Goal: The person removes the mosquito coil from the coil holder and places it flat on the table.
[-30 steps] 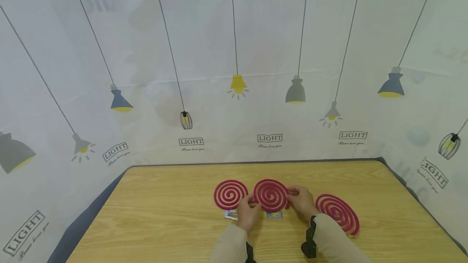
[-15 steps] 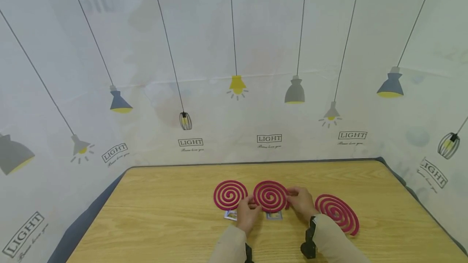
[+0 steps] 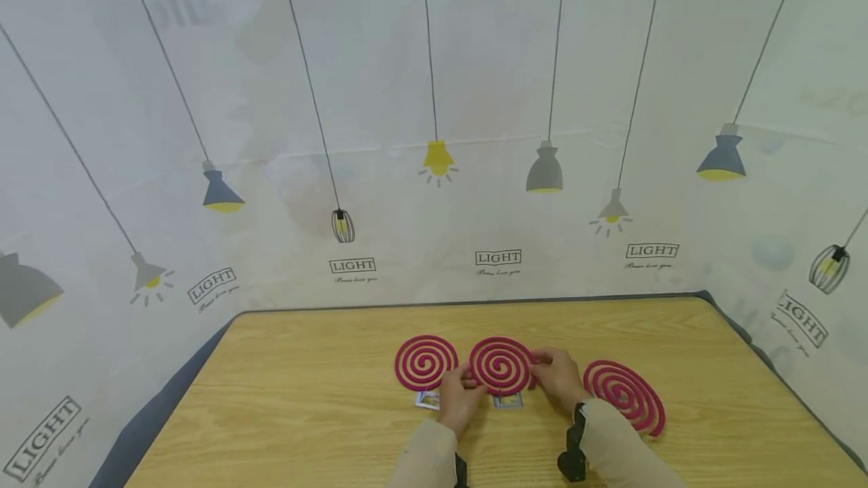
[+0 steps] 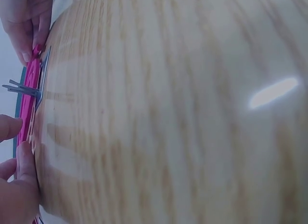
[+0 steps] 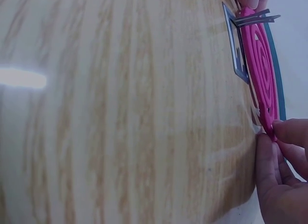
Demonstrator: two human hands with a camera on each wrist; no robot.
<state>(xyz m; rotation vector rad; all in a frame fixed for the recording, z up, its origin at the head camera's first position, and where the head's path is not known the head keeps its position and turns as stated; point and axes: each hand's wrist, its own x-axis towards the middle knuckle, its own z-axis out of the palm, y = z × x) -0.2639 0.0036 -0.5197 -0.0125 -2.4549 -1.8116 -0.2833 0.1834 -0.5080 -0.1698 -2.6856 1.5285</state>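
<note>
A magenta mosquito coil lies between my two hands at the middle of the group. My left hand pinches its left edge with thumb and fingers. On the opposite edge, my right hand pinches the rim, thumb on top and fingers below in the right wrist view. A thin metal coil stand sits at the coil's near side, its prongs rising past the coil. A second coil lies left of my left hand, with another metal stand partly hidden by that hand.
A third magenta coil, its near end partly overlapped by the right sleeve, lies to the right. All rest on a wooden table. A cloth wall with printed lamps stands beyond the table's far edge.
</note>
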